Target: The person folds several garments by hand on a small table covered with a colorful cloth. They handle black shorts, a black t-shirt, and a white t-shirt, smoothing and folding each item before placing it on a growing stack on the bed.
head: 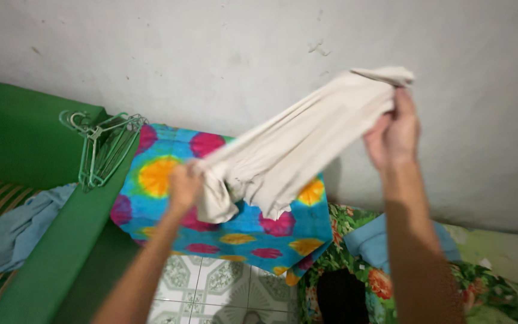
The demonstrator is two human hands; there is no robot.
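Note:
I hold a cream-white cloth garment [295, 144] stretched in the air between both hands. My left hand [184, 186] grips its lower bunched end at the centre left. Higher up at the right, my right hand [394, 132] grips the other end near the wall. The cloth sags a little between the two hands and hangs over a bright tie-dye cloth [247, 231] in turquoise, yellow and pink.
A green sofa [37, 150] stands at left with pale green hangers [100, 147] on its arm and a light blue garment [13, 231] on its striped seat. A floral-covered surface [487, 282] with a blue folded cloth [370, 243] lies at lower right. Patterned floor tiles [211, 288] show below.

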